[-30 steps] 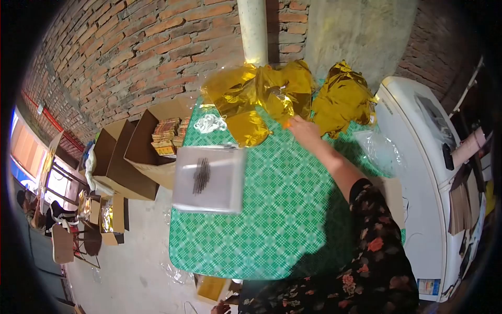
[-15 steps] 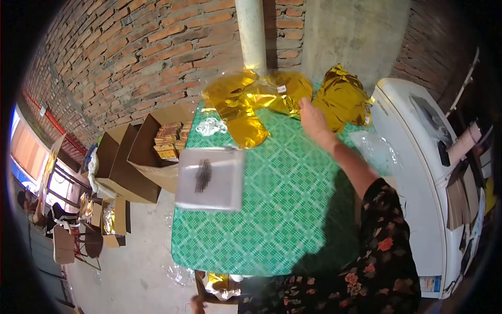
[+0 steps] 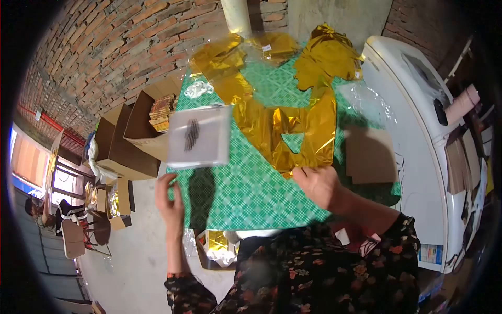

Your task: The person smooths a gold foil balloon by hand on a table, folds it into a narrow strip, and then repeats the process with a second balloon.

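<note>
My right hand [image 3: 318, 186] grips the near edge of a gold foil sheet [image 3: 319, 128], which spreads over the green checked tablecloth [image 3: 251, 196]. My left hand [image 3: 170, 196] is raised at the table's left edge with its fingers apart and nothing in them. Just beyond it lies a stack of clear plastic bags [image 3: 201, 137] with a dark mark in the middle. More gold foil [image 3: 219, 55] lies along the back of the table, and a crumpled gold pile [image 3: 327, 55] sits at the back right. White loops [image 3: 198, 89] rest behind the bags.
Cardboard boxes [image 3: 112, 138] stand left of the table, one holding bundled packets [image 3: 161, 112]. A white fridge [image 3: 400, 99] is at the right, beside a flat brown cardboard piece [image 3: 370, 156] and clear film [image 3: 368, 102]. An open box [image 3: 217, 248] sits below the near edge.
My right hand has come back toward me from the far side, drawing gold foil across the cloth. My left hand has risen from low in the view. The view has tilted downward.
</note>
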Action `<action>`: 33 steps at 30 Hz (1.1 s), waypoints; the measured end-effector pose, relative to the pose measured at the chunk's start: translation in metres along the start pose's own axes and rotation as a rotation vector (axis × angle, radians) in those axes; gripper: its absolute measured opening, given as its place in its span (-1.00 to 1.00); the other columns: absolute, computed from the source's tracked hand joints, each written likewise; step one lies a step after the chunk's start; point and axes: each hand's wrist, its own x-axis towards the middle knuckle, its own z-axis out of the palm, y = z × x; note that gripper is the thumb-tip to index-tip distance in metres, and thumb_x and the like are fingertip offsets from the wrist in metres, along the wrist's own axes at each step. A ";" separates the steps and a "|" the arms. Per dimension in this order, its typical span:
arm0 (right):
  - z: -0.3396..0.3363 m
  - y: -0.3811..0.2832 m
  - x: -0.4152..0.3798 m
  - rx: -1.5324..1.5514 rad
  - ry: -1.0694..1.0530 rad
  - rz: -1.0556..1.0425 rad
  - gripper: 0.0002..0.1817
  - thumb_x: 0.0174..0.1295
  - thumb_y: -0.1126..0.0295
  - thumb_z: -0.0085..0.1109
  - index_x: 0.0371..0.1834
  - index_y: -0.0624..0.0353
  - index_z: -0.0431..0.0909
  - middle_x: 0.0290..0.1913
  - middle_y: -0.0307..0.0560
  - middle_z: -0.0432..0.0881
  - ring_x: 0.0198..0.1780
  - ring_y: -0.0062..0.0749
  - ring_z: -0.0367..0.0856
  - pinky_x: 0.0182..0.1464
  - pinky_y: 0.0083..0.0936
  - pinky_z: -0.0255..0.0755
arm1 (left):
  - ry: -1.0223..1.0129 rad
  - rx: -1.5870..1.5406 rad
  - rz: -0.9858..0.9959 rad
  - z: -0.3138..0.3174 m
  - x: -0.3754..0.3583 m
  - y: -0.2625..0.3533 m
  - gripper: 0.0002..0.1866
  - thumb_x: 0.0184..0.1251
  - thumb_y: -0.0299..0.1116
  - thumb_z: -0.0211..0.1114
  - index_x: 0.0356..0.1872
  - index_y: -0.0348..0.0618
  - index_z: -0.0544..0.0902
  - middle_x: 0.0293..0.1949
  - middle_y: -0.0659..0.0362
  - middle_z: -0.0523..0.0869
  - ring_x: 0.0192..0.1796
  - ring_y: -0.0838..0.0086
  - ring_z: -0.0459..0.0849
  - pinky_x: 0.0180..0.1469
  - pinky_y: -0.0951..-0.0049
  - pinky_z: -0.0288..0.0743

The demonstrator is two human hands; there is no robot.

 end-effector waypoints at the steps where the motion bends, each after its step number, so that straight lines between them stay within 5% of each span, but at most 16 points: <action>1: 0.000 -0.010 -0.007 0.010 0.012 0.027 -0.82 0.14 0.39 0.32 -0.30 0.10 0.48 -0.50 -0.17 0.58 -0.54 -0.32 0.70 -0.56 -0.40 0.54 | -0.058 0.068 0.124 0.016 0.009 0.024 -0.73 0.32 -0.65 0.28 0.03 -0.27 0.66 0.05 -0.04 0.71 0.11 0.07 0.68 0.17 0.24 0.55; 5: -0.027 -0.038 -0.021 0.092 -0.076 0.138 -0.68 0.26 0.14 0.42 -0.10 0.08 0.59 -0.45 -0.20 0.66 -0.50 -0.34 0.72 -0.52 -0.44 0.53 | -0.315 0.023 0.287 0.084 0.020 0.096 -0.64 0.29 -0.48 0.42 0.11 -0.23 0.63 0.19 -0.08 0.63 0.20 -0.03 0.62 0.24 0.10 0.52; 6: -0.027 -0.038 -0.025 0.132 -0.028 0.142 -0.62 0.21 0.21 0.47 0.01 0.12 0.61 -0.38 -0.17 0.68 -0.48 -0.33 0.72 -0.51 -0.43 0.54 | -0.368 0.054 0.343 0.099 0.017 0.104 -0.59 0.27 -0.40 0.45 0.13 -0.20 0.63 0.27 -0.08 0.57 0.29 -0.04 0.56 0.31 0.07 0.45; 9: -0.031 -0.030 -0.025 0.128 0.097 0.216 -0.66 0.24 0.24 0.45 -0.04 0.19 0.62 -0.42 -0.18 0.66 -0.48 -0.32 0.74 -0.51 -0.37 0.59 | -0.504 0.136 0.373 0.137 0.004 0.119 -0.46 0.39 -0.13 0.40 0.34 -0.07 0.57 0.47 -0.10 0.41 0.53 -0.12 0.31 0.52 -0.10 0.20; 15: 0.004 -0.013 -0.055 0.018 0.133 0.285 -0.45 0.12 0.29 0.50 0.19 0.24 0.61 0.15 0.03 0.69 -0.41 -0.36 0.77 -0.37 -0.51 0.66 | -0.566 0.350 0.410 0.170 -0.032 0.111 -0.32 0.50 0.13 0.19 0.52 0.04 0.41 0.56 -0.10 0.29 0.59 -0.23 0.16 0.56 -0.33 -0.01; 33: 0.028 -0.020 -0.071 -0.046 0.089 0.320 -0.48 0.12 0.34 0.45 0.19 0.25 0.64 0.30 0.07 0.64 -0.42 -0.36 0.74 -0.37 -0.49 0.67 | -0.483 0.470 0.241 0.162 -0.058 0.121 -0.30 0.45 0.08 0.26 0.55 0.11 0.40 0.57 -0.10 0.27 0.58 -0.37 0.09 0.52 -0.48 -0.10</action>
